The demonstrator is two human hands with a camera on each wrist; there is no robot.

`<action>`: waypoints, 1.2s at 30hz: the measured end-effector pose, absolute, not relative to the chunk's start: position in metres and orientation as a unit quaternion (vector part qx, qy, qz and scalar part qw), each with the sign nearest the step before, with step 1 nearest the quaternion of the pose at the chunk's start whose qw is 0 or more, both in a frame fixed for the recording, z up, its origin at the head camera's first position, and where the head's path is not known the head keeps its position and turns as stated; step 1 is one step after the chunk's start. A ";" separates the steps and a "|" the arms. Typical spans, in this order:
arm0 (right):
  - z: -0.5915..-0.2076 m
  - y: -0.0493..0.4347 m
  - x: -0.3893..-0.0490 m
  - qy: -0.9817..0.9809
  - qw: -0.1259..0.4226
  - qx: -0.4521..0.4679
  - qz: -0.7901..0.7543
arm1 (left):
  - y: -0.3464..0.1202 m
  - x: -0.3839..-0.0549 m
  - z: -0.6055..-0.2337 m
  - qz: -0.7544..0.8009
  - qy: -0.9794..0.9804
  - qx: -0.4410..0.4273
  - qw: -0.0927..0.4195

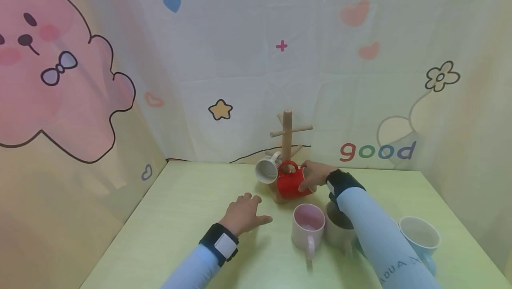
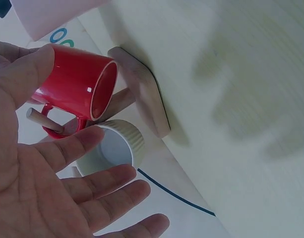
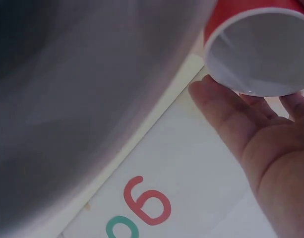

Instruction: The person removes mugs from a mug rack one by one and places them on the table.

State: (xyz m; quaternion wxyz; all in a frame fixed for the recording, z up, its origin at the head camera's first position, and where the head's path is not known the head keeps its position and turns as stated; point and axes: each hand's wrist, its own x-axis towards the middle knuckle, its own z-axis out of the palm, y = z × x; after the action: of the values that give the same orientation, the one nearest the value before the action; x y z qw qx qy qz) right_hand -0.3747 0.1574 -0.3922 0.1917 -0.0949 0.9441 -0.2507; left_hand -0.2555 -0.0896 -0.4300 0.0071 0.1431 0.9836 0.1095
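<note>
My right hand (image 1: 318, 174) holds a red mug (image 1: 290, 186) by its mouth end, thumb in front and fingers over the far side. The mug lies sideways against a wooden mug tree (image 1: 287, 135). A peg (image 2: 38, 116) passes through its handle in the left wrist view. Its pale inside (image 3: 263, 54) faces the right wrist camera. Beside it, a white ribbed mug (image 1: 266, 170) hangs on the tree's left, mouth toward me. My left hand (image 1: 244, 215) hovers over the table, fingers spread and holding nothing.
On the table (image 1: 180, 218) stand a pink mug (image 1: 308, 231) and a grey mug (image 1: 338, 234), handles toward me. A white and blue mug (image 1: 422, 238) is at right, with another bluish one mostly hidden under my right sleeve. A printed cloth (image 1: 248, 58) hangs behind.
</note>
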 end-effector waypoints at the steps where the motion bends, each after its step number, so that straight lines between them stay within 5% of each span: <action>1: -0.392 0.158 -0.374 0.942 0.192 -0.096 -0.259 | -0.090 -0.255 -0.430 0.110 0.983 0.143 0.007; 36: -0.349 0.176 -0.327 0.920 0.164 -0.144 -0.326 | -0.083 -0.257 -0.423 0.156 0.979 0.129 0.010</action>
State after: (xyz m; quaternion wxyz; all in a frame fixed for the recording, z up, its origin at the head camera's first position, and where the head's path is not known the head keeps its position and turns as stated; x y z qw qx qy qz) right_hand -0.3269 0.1761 -0.3494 0.1635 -0.1444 0.9197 -0.3264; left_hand -0.2567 -0.0829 -0.4234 0.0100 0.1293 0.9792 0.1561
